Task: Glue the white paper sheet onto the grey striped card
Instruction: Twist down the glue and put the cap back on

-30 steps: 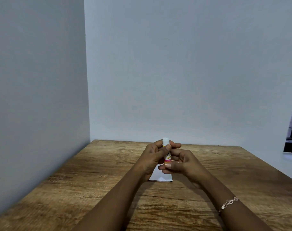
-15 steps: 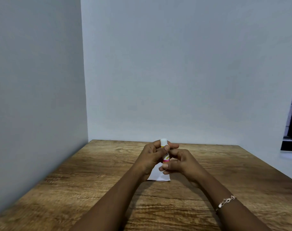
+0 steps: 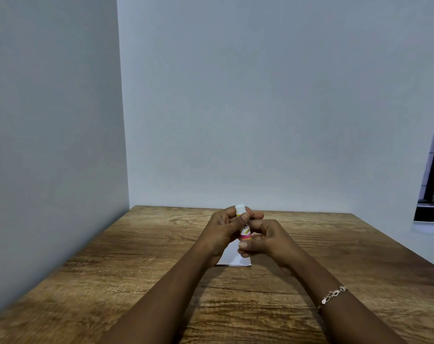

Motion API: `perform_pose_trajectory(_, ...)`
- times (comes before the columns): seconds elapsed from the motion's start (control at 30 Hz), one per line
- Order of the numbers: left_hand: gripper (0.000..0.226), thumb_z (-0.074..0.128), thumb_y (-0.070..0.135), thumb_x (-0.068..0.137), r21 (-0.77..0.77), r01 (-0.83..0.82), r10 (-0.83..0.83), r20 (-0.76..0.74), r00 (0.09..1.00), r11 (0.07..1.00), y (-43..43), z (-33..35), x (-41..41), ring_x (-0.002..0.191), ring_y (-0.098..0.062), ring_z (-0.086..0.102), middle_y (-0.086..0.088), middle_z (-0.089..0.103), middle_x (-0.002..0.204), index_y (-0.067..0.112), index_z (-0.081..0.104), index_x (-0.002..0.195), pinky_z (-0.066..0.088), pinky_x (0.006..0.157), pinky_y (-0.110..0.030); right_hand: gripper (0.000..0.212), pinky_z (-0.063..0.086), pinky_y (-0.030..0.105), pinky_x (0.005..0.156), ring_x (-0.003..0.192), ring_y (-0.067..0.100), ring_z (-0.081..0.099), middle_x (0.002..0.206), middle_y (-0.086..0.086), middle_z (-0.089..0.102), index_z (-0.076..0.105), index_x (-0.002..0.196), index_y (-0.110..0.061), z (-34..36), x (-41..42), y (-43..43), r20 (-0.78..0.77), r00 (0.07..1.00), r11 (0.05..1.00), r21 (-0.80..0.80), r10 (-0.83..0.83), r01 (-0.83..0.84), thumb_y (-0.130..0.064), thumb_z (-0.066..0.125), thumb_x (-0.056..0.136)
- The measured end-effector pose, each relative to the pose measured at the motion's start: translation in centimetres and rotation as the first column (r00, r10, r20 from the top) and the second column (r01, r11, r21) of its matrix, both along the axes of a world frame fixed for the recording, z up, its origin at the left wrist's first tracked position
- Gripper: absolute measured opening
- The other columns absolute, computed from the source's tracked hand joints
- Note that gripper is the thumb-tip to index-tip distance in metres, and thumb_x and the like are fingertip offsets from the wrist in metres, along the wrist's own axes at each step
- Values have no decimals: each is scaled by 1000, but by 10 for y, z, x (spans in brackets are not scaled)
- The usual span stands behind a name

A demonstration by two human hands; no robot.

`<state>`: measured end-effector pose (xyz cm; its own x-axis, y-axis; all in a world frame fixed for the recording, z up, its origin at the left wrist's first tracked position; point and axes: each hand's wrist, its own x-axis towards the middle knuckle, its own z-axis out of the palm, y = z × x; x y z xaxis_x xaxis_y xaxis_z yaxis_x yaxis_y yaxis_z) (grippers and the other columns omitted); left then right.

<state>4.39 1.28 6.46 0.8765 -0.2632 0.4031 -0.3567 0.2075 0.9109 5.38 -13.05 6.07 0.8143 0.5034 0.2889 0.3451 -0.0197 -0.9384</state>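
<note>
Glue stick [image 3: 245, 229]: small, light, rigid plastic tube, likely slick-sided, held upright above the worktop [image 3: 136, 256], long axis near vertical, white cap [image 3: 240, 209] uppermost. Left hand [image 3: 223, 232] curls round its upper barrel just under the cap; right hand [image 3: 268, 240] pinches its base. White paper sheet [image 3: 233, 258]: thin, limp, easily creased, lying flat on the worktop beneath both hands, best lifted by its near edge; grey striped card not in sight

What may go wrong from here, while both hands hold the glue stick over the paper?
1. The glue stick is held over the white paper sheet; if it slips from the left hand or right hand, it may mark or shift the sheet.
2. Both hands are busy, so nothing holds the sheet on the table.
</note>
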Motion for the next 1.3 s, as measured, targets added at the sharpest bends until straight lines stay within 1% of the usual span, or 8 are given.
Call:
perform_pose_trajectory(0.13, 16, 49, 14, 92, 38, 1, -1, -9, 1000, 999, 1, 0, -1, 77, -13, 68, -1, 72, 100, 10, 64, 93, 52, 64, -25, 28, 58, 27, 73, 84, 21, 71, 89, 8, 74, 66, 98, -5, 1, -1, -9, -129, 982, 990, 52, 135, -129, 12, 52, 81)
perform_pose_trajectory(0.3, 15, 50, 13, 92, 4, -1, 1, 14, 1000, 1000, -1, 0, -1, 80, -21, 63, 2, 74, 99, 7, 63, 95, 49, 69, -27, 25, 57, 25, 59, 63, 19, 69, 72, 9, 67, 66, 90, -4, 3, -2, -5, -83, 995, 998, 33, 49, -46, 15, 57, 76)
perform_pose_trajectory(0.47, 14, 49, 12, 92, -30, 44, -44, -4, 999, 999, 0, 0, -1, 75, -12, 68, -3, 71, 105, 6, 62, 95, 55, 72, -20, 27, 51, 21, 50, 48, 12, 62, 58, 3, 59, 65, 86, -8, 2, -2, 1, 9, 999, 998, -58, -34, 35, 12, 69, 68)
perform_pose_trajectory(0.7, 14, 49, 13, 93, 27, 33, -32, -23, 999, 999, 6, -1, 0, 79, -11, 69, 2, 74, 98, 9, 61, 96, 54, 68, -23, 25, 58, 27, 71, 87, 22, 71, 91, 8, 74, 66, 98, -6, -1, -1, -5, -130, 982, 991, 40, 135, -131, 9, 53, 83)
perform_pose_trajectory(0.87, 26, 49, 13, 92, 23, 37, -37, -9, 999, 999, 5, -1, 0, 78, -13, 67, -2, 72, 101, -6, 58, 109, 55, 73, -20, 22, 57, 24, 59, 63, 19, 70, 70, 7, 69, 68, 84, -6, 1, -3, -4, -84, 994, 998, 10, 68, -67, 12, 59, 76)
perform_pose_trajectory(1.0, 19, 49, 12, 92, -9, 56, -57, -35, 998, 998, 5, -1, -1, 76, -15, 69, -4, 71, 103, 0, 60, 101, 56, 74, -22, 22, 54, 23, 52, 49, 13, 61, 64, 10, 54, 67, 84, -8, 1, -3, 1, 8, 1000, 996, -93, -10, 11, 8, 70, 69)
perform_pose_trajectory(1.2, 16, 48, 14, 93, 16, 75, -74, -52, 996, 997, 9, -2, 0, 80, -10, 70, 2, 75, 97, 6, 60, 100, 56, 70, -21, 22, 58, 26, 70, 82, 20, 71, 85, 7, 73, 67, 93, -6, -2, -2, -6, -114, 985, 992, -5, 127, -128, 9, 54, 82)
perform_pose_trajectory(1.3, 15, 49, 13, 92, 32, 72, -71, -41, 997, 997, 9, -1, -1, 79, -9, 69, 4, 75, 96, 6, 60, 100, 55, 68, -20, 23, 58, 25, 71, 83, 19, 71, 85, 6, 75, 68, 92, -8, -1, -2, -9, -128, 982, 990, -3, 136, -138, 8, 53, 83)
